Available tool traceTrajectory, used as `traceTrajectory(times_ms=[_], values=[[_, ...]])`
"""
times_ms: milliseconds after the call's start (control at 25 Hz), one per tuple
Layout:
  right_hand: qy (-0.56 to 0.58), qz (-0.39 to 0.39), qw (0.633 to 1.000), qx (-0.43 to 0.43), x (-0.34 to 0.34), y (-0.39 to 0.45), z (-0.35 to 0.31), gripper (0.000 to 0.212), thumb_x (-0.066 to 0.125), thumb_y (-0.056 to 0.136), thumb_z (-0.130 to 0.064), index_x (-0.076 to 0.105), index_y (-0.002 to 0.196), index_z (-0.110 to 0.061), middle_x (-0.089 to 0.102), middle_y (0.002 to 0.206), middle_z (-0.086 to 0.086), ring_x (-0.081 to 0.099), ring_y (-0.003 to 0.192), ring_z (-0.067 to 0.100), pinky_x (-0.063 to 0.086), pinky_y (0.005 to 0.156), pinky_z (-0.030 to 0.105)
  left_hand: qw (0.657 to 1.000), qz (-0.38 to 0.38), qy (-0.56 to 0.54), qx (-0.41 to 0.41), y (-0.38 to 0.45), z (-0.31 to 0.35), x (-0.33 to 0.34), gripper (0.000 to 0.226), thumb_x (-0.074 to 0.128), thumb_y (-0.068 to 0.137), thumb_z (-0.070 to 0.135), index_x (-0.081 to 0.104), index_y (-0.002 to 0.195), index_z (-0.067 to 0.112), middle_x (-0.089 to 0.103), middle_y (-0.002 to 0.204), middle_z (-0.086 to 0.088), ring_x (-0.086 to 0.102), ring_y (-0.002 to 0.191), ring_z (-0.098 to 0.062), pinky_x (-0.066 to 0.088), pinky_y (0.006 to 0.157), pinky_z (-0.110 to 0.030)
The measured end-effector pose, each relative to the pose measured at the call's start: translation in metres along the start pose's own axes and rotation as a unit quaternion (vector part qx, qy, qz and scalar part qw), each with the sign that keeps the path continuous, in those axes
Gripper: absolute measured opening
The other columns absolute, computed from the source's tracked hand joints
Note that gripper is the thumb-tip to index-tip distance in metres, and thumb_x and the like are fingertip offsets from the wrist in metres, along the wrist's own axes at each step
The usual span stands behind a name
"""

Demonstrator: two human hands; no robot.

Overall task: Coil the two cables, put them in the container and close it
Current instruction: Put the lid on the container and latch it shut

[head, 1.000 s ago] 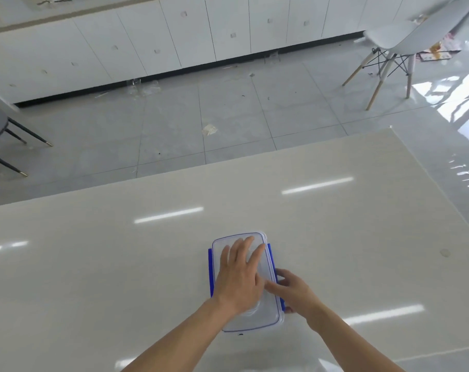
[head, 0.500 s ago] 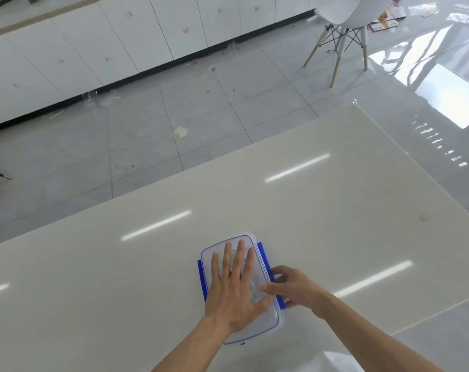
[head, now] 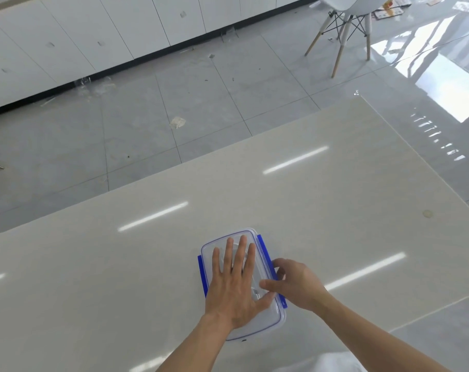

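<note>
A clear plastic container (head: 265, 324) with its lid on and blue side clips lies on the pale table (head: 335, 210), near the front edge. My left hand (head: 234, 283) lies flat on the lid with straight, spread fingers. My right hand (head: 297, 284) is at the container's right side, its fingers curled around the blue right clip (head: 264, 251) and its thumb on the lid's edge. Faint white shapes show through the lid; the cables cannot be made out clearly.
The table's far edge and right corner (head: 358, 93) border a grey tiled floor. A white chair (head: 346, 20) stands at the back right, white cabinets (head: 93, 30) run along the back. A small mark (head: 427, 214) sits on the table's right side.
The view has swung left and down. My left hand's fingers have straightened along the lid. My right hand has shifted a little along the right clip.
</note>
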State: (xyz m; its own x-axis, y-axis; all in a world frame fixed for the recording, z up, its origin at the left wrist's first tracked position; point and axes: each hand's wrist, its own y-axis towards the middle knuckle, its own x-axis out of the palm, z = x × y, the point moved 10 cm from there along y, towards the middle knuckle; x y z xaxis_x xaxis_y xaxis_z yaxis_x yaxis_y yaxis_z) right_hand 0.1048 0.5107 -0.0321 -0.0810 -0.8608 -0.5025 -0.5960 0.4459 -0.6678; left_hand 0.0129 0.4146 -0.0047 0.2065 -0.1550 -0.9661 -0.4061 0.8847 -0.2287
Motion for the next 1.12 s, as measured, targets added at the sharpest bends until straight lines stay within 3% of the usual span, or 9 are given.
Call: traceTrajectory(times_ms=[160, 320, 600, 760, 960, 1120], values=[[-0.093, 0.035, 0.995, -0.024, -0.005, -0.004, -0.011, 0.041, 0.061, 0.081, -0.060, 0.068, 0.104, -0.026, 0.065, 0.091, -0.006, 0.065, 0.080, 0.013, 0.058, 0.070, 0.030, 1.000, 0.002, 0.002, 0.006, -0.001, 0.001, -0.001, 0.105, 0.024, 0.085, 0.084, 0.001, 0.159, 0.013, 0.007, 0.168, -0.011, 0.010, 0.154, -0.038, 0.016, 0.115, -0.065], [-0.129, 0.055, 0.989, -0.036, -0.005, -0.007, -0.017, 0.035, 0.056, 0.085, -0.057, 0.065, 0.097, -0.026, 0.059, 0.086, -0.005, 0.063, 0.076, 0.014, 0.051, 0.066, 0.027, 1.000, -0.004, 0.003, 0.007, -0.001, 0.001, -0.001, 0.104, 0.023, 0.085, 0.085, 0.011, 0.159, 0.013, 0.009, 0.168, -0.012, 0.009, 0.153, -0.038, 0.017, 0.115, -0.065], [-0.142, 0.047, 0.988, -0.038, -0.007, -0.006, -0.022, 0.033, 0.056, 0.086, -0.054, 0.066, 0.095, -0.024, 0.060, 0.085, -0.005, 0.063, 0.075, 0.013, 0.049, 0.064, 0.024, 1.000, 0.001, 0.002, 0.003, 0.001, -0.001, 0.005, 0.106, 0.027, 0.083, 0.086, 0.016, 0.159, 0.012, 0.005, 0.169, -0.010, 0.003, 0.155, -0.036, 0.016, 0.116, -0.067], [-0.133, 0.046, 0.989, -0.040, -0.007, -0.007, -0.022, 0.035, 0.058, 0.089, -0.054, 0.065, 0.105, -0.024, 0.059, 0.086, -0.008, 0.059, 0.073, 0.010, 0.043, 0.062, 0.018, 1.000, 0.014, -0.004, 0.004, 0.003, -0.002, 0.008, 0.107, 0.029, 0.082, 0.086, 0.015, 0.159, 0.013, 0.004, 0.169, -0.010, 0.002, 0.155, -0.036, 0.012, 0.117, -0.066], [-0.125, 0.068, 0.989, -0.049, -0.005, -0.008, -0.028, 0.027, 0.059, 0.093, -0.042, 0.064, 0.107, -0.019, 0.047, 0.077, -0.011, 0.055, 0.072, 0.010, 0.034, 0.053, 0.014, 1.000, 0.008, 0.004, 0.007, 0.003, 0.000, 0.010, 0.108, 0.030, 0.081, 0.086, 0.016, 0.159, 0.013, 0.002, 0.169, -0.010, -0.001, 0.154, -0.037, 0.008, 0.118, -0.066], [-0.117, 0.079, 0.988, -0.057, -0.004, -0.015, -0.030, 0.025, 0.057, 0.094, -0.043, 0.061, 0.105, -0.021, 0.052, 0.083, -0.009, 0.055, 0.071, 0.009, 0.042, 0.060, 0.017, 1.000, 0.005, 0.006, 0.008, 0.001, 0.001, 0.006, 0.105, 0.026, 0.083, 0.084, 0.014, 0.159, 0.013, 0.002, 0.169, -0.010, -0.001, 0.154, -0.037, 0.008, 0.118, -0.065]])
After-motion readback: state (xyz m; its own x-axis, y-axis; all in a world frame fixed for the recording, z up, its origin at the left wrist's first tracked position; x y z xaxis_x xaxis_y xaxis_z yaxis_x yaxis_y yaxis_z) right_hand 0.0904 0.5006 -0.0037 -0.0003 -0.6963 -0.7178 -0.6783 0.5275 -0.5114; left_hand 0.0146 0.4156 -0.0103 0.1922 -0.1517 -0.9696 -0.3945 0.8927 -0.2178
